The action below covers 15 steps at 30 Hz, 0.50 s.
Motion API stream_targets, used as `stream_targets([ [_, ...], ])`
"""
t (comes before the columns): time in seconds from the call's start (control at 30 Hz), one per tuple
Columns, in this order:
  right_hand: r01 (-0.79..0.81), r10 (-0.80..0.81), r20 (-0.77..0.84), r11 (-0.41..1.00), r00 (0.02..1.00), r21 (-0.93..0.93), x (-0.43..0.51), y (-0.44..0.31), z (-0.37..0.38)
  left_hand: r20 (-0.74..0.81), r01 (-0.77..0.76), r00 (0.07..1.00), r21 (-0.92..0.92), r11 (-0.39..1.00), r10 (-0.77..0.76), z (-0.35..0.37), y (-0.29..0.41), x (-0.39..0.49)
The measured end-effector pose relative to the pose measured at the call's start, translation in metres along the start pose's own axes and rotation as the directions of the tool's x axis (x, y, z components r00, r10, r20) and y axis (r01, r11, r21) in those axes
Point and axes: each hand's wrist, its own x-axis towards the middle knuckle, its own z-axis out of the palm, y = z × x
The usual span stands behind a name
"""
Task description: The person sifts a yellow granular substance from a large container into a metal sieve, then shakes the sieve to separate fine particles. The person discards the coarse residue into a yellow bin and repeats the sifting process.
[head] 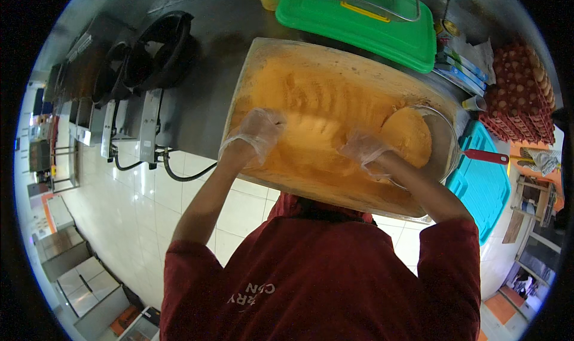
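Note:
A large shallow tray (244, 67) holds a layer of orange powdery breading (309, 89) with ridges and furrows across it. My left hand (261, 128), in a clear plastic glove, is over the left part of the powder. Similarly gloved, my right hand (362, 147) is at the powder near the tray's right side. Between the hands lies a paler mound of the powder. A round wire-mesh sieve (437, 157) with a red handle (485, 156) rests at the tray's right end, partly filled with powder. Blur hides whether either hand's fingers are closed on anything.
Behind the tray sits a green plastic lid (358, 31) with a wire basket (417, 4) on it. Stacked egg trays (515, 94) stand at the right, above a turquoise lid (482, 184). Black burner rings (157, 54) and a gas hose (186, 178) are at the left.

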Motion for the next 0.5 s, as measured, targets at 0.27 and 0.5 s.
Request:
stream_targets([
  [0.27, 0.111, -0.047, -0.108, 0.667, 0.993, 0.737, 0.054, -0.085, 0.027, -0.184, -0.200, 0.935, 0.434, 0.879, 0.303, 0.031, -0.030, -0.030],
  [0.5, 0.205, 0.117, -0.353, 0.630, 0.928, 0.749, 0.086, -0.011, -0.019, -0.243, -0.052, 0.970, -0.081, 0.995, 0.031, 0.018, -0.040, -0.043],
])
